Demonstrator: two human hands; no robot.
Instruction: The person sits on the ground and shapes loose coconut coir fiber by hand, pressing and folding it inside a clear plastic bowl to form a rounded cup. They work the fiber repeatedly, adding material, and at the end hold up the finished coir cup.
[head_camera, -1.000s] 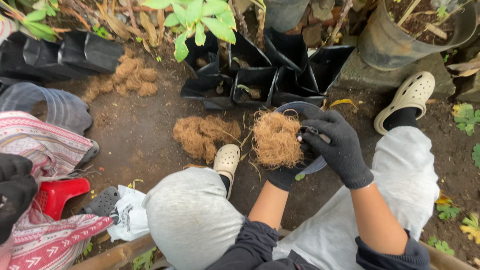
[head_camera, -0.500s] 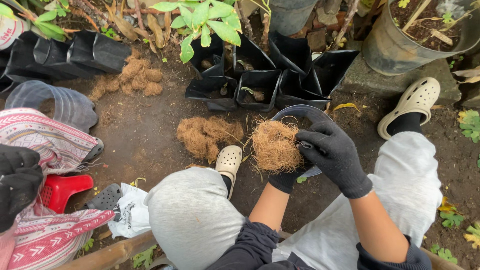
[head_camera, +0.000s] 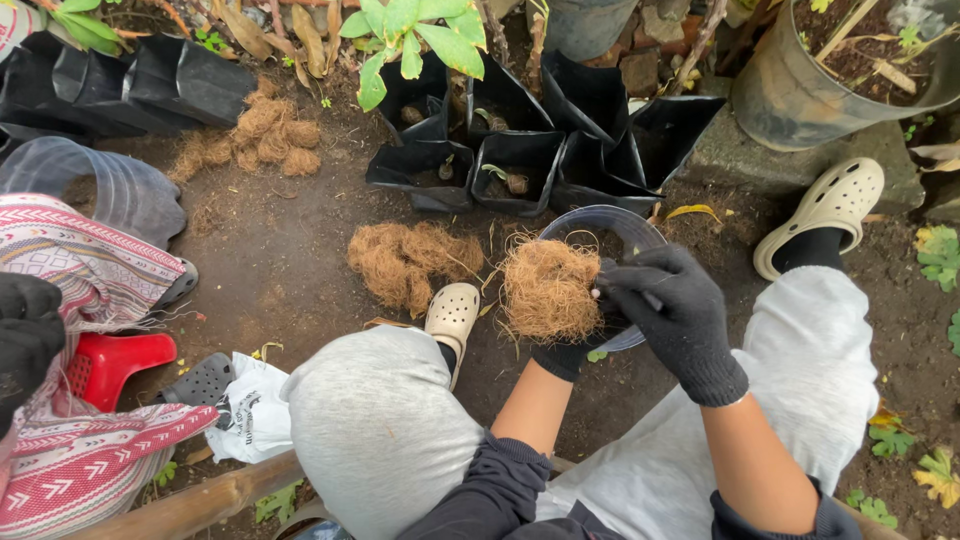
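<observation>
Down on the dirt ground (head_camera: 280, 260), a person sits with knees bent, and both gloved hands are busy over a round see-through bowl (head_camera: 600, 225). A ball of brown stringy fibre (head_camera: 548, 290) is at the bowl's near edge. The left hand (head_camera: 568, 352) is under the ball and the bowl, so most of it is hidden, and it seems to hold them up from below. The right hand (head_camera: 672, 315) is curled on the right side of the ball, with its fingers pressed against the fibre and the bowl's rim. So both hands are close together and closed around the ball and bowl. I think the work is somewhere in the middle. A few black plant bags (head_camera: 520, 160) stand open just past the bowl, and some of them already have small lumps and a green sprout inside, so that part looks done. More is left, I think, because a loose heap of fibre (head_camera: 405, 260) still lies on the ground to the left of the hands, near a pale shoe (head_camera: 452, 315). Another small pile of fibre (head_camera: 265, 135) sits farther back beside more empty black bags (head_camera: 120, 85). Off to the left, another person's dark glove (head_camera: 25, 335) shows above a red scoop (head_camera: 105, 362).
</observation>
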